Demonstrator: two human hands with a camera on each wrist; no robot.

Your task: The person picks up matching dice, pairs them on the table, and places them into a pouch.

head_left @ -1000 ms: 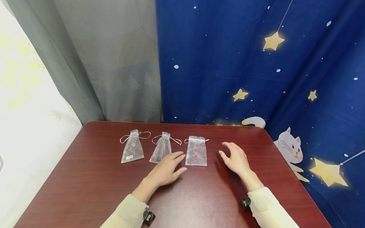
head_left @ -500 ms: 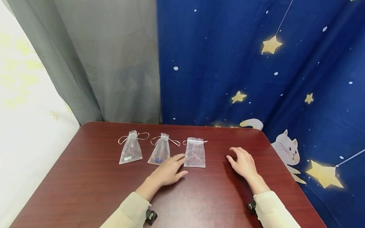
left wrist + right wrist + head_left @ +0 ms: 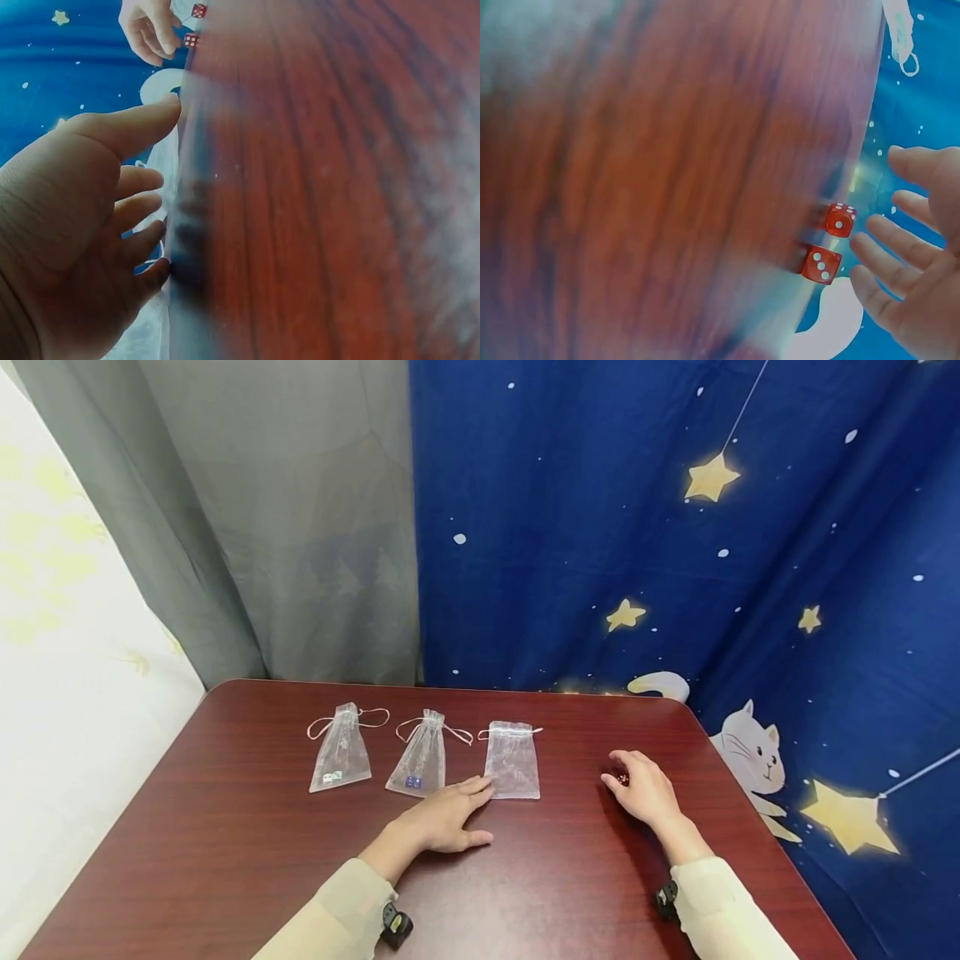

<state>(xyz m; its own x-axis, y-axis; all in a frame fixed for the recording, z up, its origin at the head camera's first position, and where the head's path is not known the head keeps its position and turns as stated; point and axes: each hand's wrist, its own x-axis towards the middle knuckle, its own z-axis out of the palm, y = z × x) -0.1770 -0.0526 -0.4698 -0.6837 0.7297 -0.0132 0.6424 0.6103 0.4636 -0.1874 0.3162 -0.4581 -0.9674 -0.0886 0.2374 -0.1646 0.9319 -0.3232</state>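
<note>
Two hands point(image 3: 448, 818) point(image 3: 651, 792) are by three bags point(image 3: 513, 762) and six dice point(image 3: 822, 265).

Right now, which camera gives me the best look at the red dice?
The right wrist view: both red dice appear large beside the right hand, with pips readable. The left wrist view shows both too, but small, near the top. The head view shows just a glimpse of red, mostly hidden by that hand.
</note>
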